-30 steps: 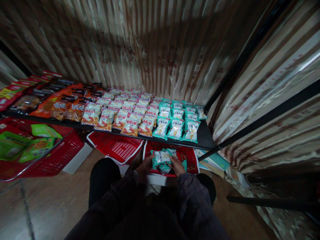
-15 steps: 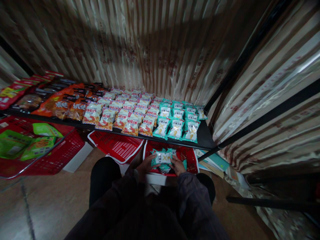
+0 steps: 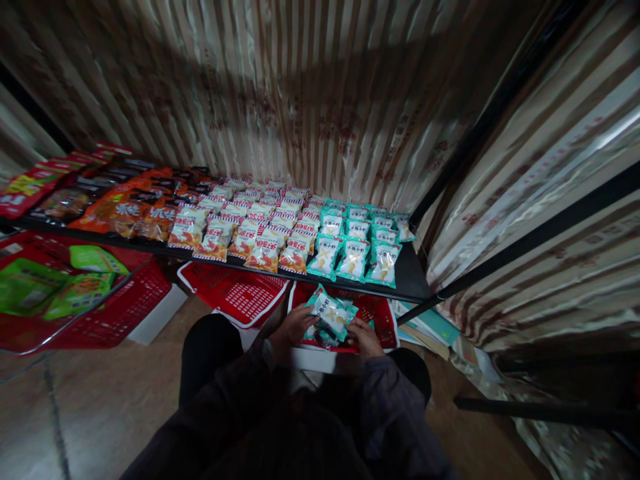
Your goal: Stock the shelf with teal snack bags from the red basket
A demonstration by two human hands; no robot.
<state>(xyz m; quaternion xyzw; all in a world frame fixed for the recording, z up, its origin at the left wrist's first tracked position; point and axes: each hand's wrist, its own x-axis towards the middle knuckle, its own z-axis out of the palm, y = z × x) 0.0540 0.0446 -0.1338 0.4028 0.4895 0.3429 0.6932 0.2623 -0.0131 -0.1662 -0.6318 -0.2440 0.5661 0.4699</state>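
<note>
A teal and white snack bag is tilted between my two hands, above a red basket under the shelf edge. My left hand grips its left end, the fingers closed on the wrapper. At its lower right end my right hand pinches the bag. More teal wrappers lie in the basket beneath it, partly covered by the held bag. On the shelf just above stand rows of the same teal bags.
Left of the teal rows are red-and-white snack bags, then orange packs. A second red basket sits under the shelf; another red basket at left holds green packs. A black post slants at right.
The teal bag has been lifted slightly and turned, so its left end now points up. Both hands have shifted with it, the right hand a little lower and to the right.
</note>
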